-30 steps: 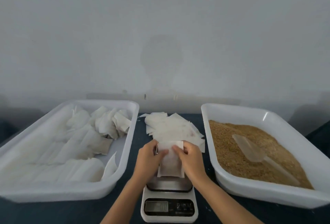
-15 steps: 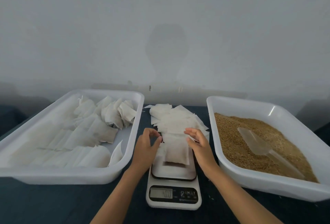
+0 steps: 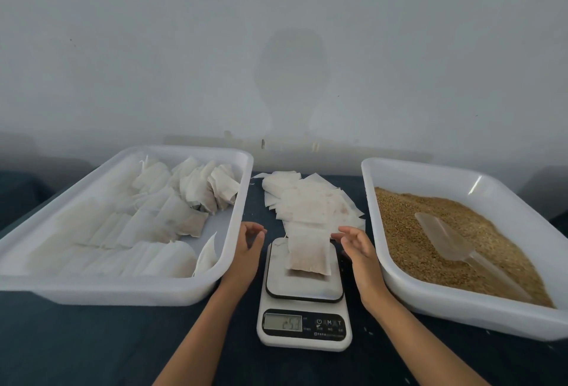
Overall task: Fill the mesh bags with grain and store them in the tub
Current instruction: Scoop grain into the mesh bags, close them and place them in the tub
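A plain pale wall (image 3: 276, 47) is seen behind a table covered in dark blue cloth (image 3: 76, 345). At the middle of the table a small white kitchen scale (image 3: 304, 328) is placed, with a lit display whose digits cannot be read with certainty. A filled mesh bag (image 3: 308, 255) is laid flat on the scale's platform, its upper edge reaching over the far rim. The bag is touched by neither hand. The left hand (image 3: 247, 252) is held just beside the scale's left edge, fingers loosely curled and spread, nothing grasped. The right hand (image 3: 356, 244) is held just beside the scale's right edge, fingers parted and relaxed, also free of any object.

Behind the scale a loose pile of flat empty bags (image 3: 310, 204) is spread on the cloth. To the left a white tub (image 3: 129, 290) is set, in which filled bags (image 3: 159, 216) are packed in rows, with several more heaped at its far end. To the right a second white tub (image 3: 461, 312) is set, holding brown grain (image 3: 408, 250). A clear plastic scoop (image 3: 442, 238) is rested on the grain, its handle pointed toward the near right corner.
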The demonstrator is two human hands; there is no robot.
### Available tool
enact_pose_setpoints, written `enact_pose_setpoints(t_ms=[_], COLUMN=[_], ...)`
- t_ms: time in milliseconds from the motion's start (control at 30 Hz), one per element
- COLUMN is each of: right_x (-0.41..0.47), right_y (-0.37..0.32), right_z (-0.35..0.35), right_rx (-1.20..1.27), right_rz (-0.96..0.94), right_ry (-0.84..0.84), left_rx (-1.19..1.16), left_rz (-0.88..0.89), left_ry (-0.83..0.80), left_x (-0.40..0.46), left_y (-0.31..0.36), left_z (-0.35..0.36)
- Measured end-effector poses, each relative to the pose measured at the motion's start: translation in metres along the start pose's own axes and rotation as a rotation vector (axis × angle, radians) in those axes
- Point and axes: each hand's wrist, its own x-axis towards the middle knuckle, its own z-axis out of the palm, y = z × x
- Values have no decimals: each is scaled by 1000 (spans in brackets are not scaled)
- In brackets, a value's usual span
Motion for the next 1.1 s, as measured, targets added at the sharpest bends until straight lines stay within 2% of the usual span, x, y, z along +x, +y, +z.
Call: enact_pose_setpoints(t_ms=[400, 667, 767, 833, 933, 1100], right_x=[6, 16, 16, 16, 16, 25], right_y=[-3, -17, -25, -33, -49, -87], right_z=[7, 26, 31, 35, 43, 72], right_rx=[0, -111, -143, -163, -153, -154], right_rz=[49, 25, -37, -97, -182, -307], right_ry=[13, -9, 7, 23, 26, -10], left_rx=[19, 124, 262, 341, 336, 297], left_rz=[-27, 26, 13, 20, 43, 86], left_ry=[-44, -265, -338, -279, -147, -24], left_x=[-3, 0, 2, 2, 1, 9], left_y=[2, 25, 36, 43, 57, 95], left_z=[2, 17, 25, 27, 24, 7])
